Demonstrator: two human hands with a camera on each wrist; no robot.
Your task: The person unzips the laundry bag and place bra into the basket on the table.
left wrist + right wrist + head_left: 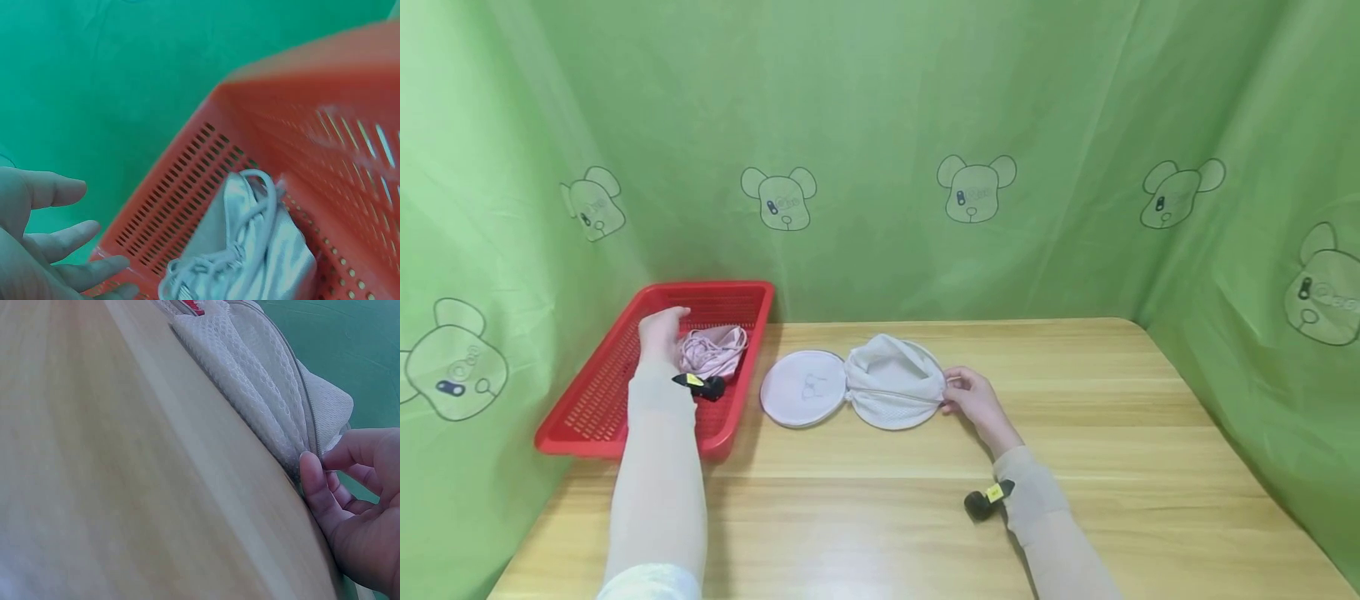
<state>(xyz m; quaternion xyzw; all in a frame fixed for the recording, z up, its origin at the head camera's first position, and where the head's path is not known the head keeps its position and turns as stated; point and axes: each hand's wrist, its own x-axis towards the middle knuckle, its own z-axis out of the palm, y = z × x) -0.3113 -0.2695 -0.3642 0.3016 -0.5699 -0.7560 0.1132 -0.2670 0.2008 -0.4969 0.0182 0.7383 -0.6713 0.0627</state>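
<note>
A white mesh laundry bag (891,408) lies on the table with its mouth open, and its round lid (805,388) is folded out to the left. At the bag's right edge my right hand (973,397) pinches the rim between thumb and forefinger, by the zipper (306,400). My left hand (659,335) is over the red basket (765,333), its fingers apart and holding nothing. Beside it in the basket sits a pale pink cloth bundle (718,350) with loops of cord (265,206) around it; what it is I cannot tell.
The basket stands at the table's left side, against the green curtain (880,250) that surrounds the table on the back and sides. The wooden tabletop (865,517) extends in front of the bag and to its right.
</note>
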